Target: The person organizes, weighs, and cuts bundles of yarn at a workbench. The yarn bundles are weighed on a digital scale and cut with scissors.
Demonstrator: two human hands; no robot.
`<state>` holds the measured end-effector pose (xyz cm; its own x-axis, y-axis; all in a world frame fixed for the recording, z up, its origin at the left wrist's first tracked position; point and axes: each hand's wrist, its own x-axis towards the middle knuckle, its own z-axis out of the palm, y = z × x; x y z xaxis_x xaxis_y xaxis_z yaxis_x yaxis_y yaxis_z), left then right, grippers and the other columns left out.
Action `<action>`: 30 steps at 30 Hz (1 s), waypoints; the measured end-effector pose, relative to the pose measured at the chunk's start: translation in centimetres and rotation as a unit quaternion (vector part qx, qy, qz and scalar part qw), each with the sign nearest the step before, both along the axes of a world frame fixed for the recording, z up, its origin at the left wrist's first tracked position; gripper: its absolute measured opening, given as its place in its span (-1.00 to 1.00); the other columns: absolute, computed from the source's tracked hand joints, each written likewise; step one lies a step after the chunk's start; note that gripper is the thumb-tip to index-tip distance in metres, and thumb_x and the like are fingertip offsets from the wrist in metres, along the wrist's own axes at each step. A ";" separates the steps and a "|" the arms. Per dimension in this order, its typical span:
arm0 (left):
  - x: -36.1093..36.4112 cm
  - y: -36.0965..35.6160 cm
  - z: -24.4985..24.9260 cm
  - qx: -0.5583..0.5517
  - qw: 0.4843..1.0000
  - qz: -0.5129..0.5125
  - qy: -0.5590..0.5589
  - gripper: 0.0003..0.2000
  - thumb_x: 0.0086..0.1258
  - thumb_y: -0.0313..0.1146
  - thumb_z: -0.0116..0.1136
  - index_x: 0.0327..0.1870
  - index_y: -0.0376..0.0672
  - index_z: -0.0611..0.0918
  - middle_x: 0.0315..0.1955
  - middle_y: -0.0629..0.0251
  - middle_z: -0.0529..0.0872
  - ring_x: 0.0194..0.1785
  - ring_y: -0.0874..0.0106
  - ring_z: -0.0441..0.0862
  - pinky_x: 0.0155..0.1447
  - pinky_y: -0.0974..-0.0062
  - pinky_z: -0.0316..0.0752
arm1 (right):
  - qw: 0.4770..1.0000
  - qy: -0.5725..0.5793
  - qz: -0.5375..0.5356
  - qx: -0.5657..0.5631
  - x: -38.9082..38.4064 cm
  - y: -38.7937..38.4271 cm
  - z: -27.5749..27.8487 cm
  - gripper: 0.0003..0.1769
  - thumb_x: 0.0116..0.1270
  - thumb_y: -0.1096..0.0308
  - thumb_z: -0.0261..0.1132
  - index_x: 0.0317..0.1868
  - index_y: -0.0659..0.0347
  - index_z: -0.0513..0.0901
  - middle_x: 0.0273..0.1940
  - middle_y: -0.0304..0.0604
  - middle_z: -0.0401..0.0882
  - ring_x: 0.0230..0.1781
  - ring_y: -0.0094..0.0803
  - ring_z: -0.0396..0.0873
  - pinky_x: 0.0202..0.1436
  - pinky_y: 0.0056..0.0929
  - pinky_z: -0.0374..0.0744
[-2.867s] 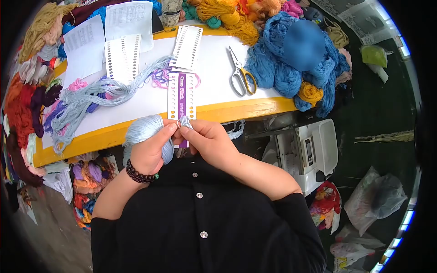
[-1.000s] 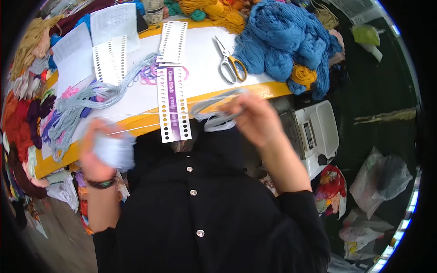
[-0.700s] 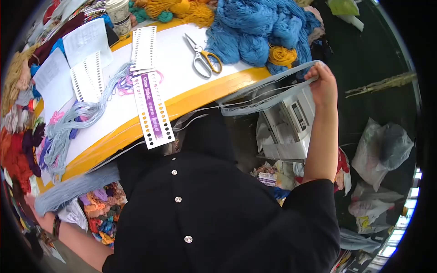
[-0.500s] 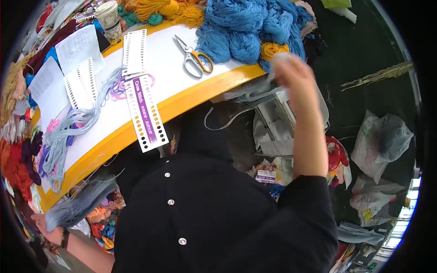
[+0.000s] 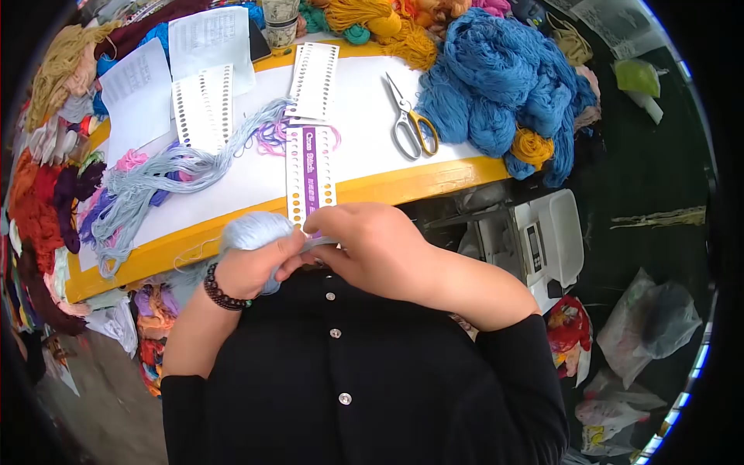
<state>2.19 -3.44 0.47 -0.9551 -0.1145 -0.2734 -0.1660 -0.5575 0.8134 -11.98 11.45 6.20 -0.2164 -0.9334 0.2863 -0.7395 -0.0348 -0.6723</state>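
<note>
The person's arms are bent inward so that the two hands meet at the centre of the frame, just below the table edge. The left hand (image 5: 252, 271), a dark beaded bracelet (image 5: 221, 293) at its wrist, grips a pale blue skein (image 5: 254, 231) left of centre. The right hand (image 5: 373, 242) is turned palm inward, thumb and fingers pinching a pale thread (image 5: 321, 242) close against the left fingertips.

Half a second ago the hands were far apart, the left at the lower left and the right at right of centre; now they are together, and the view has shifted so that the scissors (image 5: 405, 108) sit farther right.

Across the upper half runs a white table with a yellow edge (image 5: 422, 180). A punched card with a purple band (image 5: 311, 174) lies just above the hands, a light blue hank (image 5: 174, 167) to the left and a blue yarn pile (image 5: 496, 70) at upper right. A scale (image 5: 556, 236) stands at right beyond the table, with plastic bags (image 5: 649, 322) at lower right on the dark floor (image 5: 643, 194).
</note>
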 end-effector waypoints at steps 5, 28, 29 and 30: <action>-0.1 -1.2 1.8 -0.411 0.911 -0.004 0.038 -0.83 0.42 -0.30 0.10 -0.24 -0.21 0.64 -0.53 0.30 0.57 -0.52 0.40 0.49 -0.38 0.52 0.37 | 0.998 -0.046 0.036 0.013 -1.4 -1.3 -0.9 -0.87 0.13 0.54 0.36 -0.28 0.21 0.63 -0.40 -0.12 0.60 -0.35 -0.16 0.60 -0.30 -0.35 0.55; -10.7 -9.1 -7.8 -0.082 0.971 0.156 -0.161 -0.81 0.38 -0.31 0.16 -0.08 -0.15 0.55 -0.17 0.34 0.66 -0.19 0.56 0.56 -0.10 0.61 0.43 | 0.899 -0.329 -0.179 0.227 -9.9 -12.6 -13.4 -0.67 0.29 0.21 0.18 -0.35 0.33 0.71 -0.52 -0.13 0.67 -0.51 -0.39 0.61 -0.30 -0.42 0.56; -10.9 -9.0 -8.1 -0.086 0.973 0.160 -0.140 -0.84 0.35 -0.39 0.18 -0.10 -0.16 0.54 -0.22 0.34 0.66 -0.23 0.56 0.58 -0.12 0.63 0.46 | 0.898 -0.330 -0.179 0.228 -10.0 -12.7 -13.6 -0.67 0.29 0.21 0.18 -0.35 0.33 0.71 -0.52 -0.13 0.67 -0.51 -0.39 0.61 -0.30 -0.42 0.56; -11.3 -9.0 -8.6 -0.093 0.971 0.168 -0.141 -0.81 0.33 -0.46 0.18 -0.07 -0.20 0.52 -0.30 0.36 0.64 -0.30 0.56 0.58 -0.18 0.65 0.49 | 0.885 -0.355 -0.177 0.245 -10.2 -12.8 -13.7 -0.67 0.30 0.21 0.18 -0.36 0.33 0.70 -0.53 -0.15 0.67 -0.51 -0.41 0.60 -0.31 -0.42 0.56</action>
